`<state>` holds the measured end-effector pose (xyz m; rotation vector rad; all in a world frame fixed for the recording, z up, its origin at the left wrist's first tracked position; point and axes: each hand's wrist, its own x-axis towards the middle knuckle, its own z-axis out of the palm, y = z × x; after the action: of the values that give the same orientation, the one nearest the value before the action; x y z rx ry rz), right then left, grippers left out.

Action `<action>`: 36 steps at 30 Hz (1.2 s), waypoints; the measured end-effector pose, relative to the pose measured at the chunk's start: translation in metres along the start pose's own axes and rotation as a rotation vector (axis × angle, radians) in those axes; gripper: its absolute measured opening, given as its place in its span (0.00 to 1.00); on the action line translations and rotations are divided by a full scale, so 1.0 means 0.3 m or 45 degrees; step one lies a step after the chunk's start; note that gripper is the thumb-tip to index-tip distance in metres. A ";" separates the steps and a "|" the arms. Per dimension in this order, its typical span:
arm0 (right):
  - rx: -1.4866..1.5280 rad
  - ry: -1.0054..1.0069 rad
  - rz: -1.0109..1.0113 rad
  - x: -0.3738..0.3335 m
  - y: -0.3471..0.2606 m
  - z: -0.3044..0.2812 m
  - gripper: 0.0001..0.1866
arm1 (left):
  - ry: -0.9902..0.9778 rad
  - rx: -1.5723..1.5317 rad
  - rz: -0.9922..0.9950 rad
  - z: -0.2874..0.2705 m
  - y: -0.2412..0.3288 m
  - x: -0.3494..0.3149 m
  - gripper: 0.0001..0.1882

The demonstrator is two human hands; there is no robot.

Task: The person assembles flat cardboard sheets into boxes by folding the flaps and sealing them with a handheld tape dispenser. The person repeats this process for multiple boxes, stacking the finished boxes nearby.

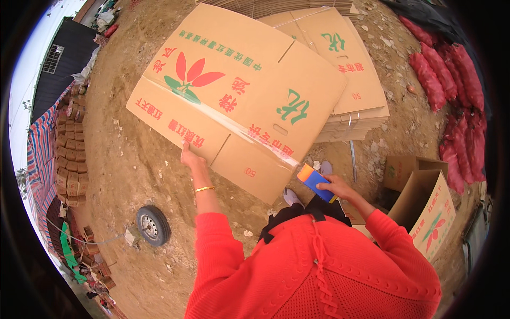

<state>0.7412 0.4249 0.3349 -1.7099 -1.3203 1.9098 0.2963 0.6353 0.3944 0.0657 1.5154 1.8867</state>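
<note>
"Brown bare earth spreads all around, scattered with pale scraps. At the left hangs a cloth striped in red, white and blue, next to piled brown box-shaped packs. A black rubber tyre on a silvery metal wheel sits nearer the person."

"Where is the piece being handled?"

"Ahead of the person: a large flattened tan cardboard carton, printed in red and green, with a shiny clear strip along its seam. It slants across the view and hides part of a stack of similar flat cartons."

"And the hands?"

"The left hand, above a gold-coloured bangle, grasps the near edge of the carton, one fingertip showing over the printed face. The right hand is closed around a flat blue handheld tool with an orange end."

"Does that end touch the cardboard?"

"One cannot tell; it appears just beside the right-hand edge, near where the strip runs out."

"What stands to the right?"

"An open-topped cardboard box with red and green print, near the right arm. Beyond it, long red mesh sacks lie side by side."
</note>
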 end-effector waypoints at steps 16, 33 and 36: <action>0.126 0.075 0.226 -0.030 -0.020 -0.078 0.29 | 0.219 0.184 -0.360 -0.223 -0.195 0.049 0.19; -0.378 0.204 0.269 0.018 -0.043 -0.168 0.28 | 0.125 0.481 -0.352 -0.359 -0.435 0.065 0.33; -0.449 0.161 0.292 0.028 -0.042 -0.179 0.28 | 0.247 1.353 0.147 -0.255 -0.354 0.050 0.38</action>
<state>0.7822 0.4618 0.3444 -2.1981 -1.5406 1.7209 0.3020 0.5864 0.2722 0.4622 2.5265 0.9811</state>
